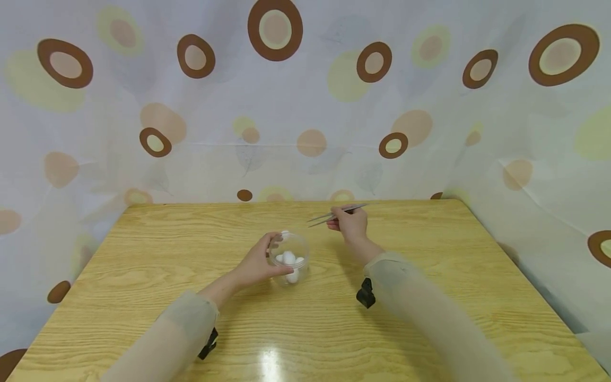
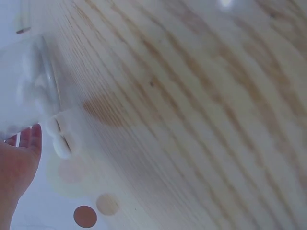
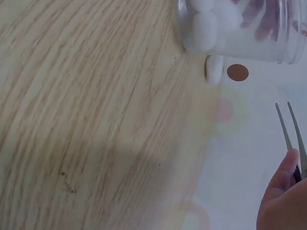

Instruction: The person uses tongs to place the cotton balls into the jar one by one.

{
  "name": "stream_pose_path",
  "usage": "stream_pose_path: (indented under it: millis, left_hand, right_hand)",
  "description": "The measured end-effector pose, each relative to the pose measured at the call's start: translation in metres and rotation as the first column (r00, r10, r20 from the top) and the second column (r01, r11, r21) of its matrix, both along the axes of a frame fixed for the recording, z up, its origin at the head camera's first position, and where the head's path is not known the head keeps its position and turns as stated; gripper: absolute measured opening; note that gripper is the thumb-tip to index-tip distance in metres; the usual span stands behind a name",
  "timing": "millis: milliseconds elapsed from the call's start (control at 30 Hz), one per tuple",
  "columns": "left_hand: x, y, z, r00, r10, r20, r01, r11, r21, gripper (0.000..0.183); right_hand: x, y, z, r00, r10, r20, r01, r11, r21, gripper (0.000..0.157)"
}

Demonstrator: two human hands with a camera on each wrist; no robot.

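Observation:
My left hand [image 1: 254, 264] grips a clear round jar [image 1: 306, 259] from its left side, thumb along the front and fingers round the back. Several white oval pieces [image 1: 288, 258] lie inside, seen through the wall. More white oval pieces [image 2: 61, 145] sit on the table behind the jar; one [image 3: 214, 70] shows past its base in the right wrist view. To the right of the jar, my right hand [image 1: 353, 225] holds metal tweezers [image 3: 284, 127] between thumb and fingers. Their tips are parted, point left toward the jar, and have nothing between them.
A wood-grain table [image 1: 157, 249] carries everything. Around its back and sides hangs a pale curtain [image 1: 296, 111] with brown and yellow circles. A black wrist camera [image 1: 366, 293] is strapped below the right sleeve, another [image 1: 208, 345] below the left.

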State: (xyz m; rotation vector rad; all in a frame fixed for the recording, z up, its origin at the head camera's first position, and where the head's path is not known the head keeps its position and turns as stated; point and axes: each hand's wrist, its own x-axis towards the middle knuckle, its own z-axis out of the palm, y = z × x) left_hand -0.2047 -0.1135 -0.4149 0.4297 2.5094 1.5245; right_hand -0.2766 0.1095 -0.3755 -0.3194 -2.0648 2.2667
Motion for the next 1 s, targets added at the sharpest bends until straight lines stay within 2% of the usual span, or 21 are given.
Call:
stream_pose_path:
  millis: [200, 600, 800, 1000]
  left_hand:
    - [0.003, -0.009, -0.001, 1.000, 0.016, 0.021, -0.016, 1.000, 0.004, 0.087]
    - [0.006, -0.027, 0.000, 0.999, 0.035, 0.014, -0.035, 0.999, -0.018, 0.085]
    - [0.005, -0.034, -0.001, 0.999, 0.036, -0.011, -0.036, 0.999, -0.026, 0.084]
    - [0.006, -0.038, 0.000, 0.999, 0.046, 0.001, -0.046, 0.999, -0.027, 0.084]
  right_hand:
    - [-0.006, -0.014, -0.009, 1.000, -0.004, -0.007, 0.005, 0.999, 0.046, 0.010]
    - [-0.010, -0.037, -0.029, 1.000, 0.008, 0.013, -0.010, 0.990, 0.139, 0.014]
    - [-0.011, -0.041, -0.034, 1.000, 0.008, 0.002, -0.008, 0.988, 0.155, 0.014]
    - [-0.014, -0.045, -0.037, 1.000, -0.006, 0.009, 0.004, 0.983, 0.184, 0.015]
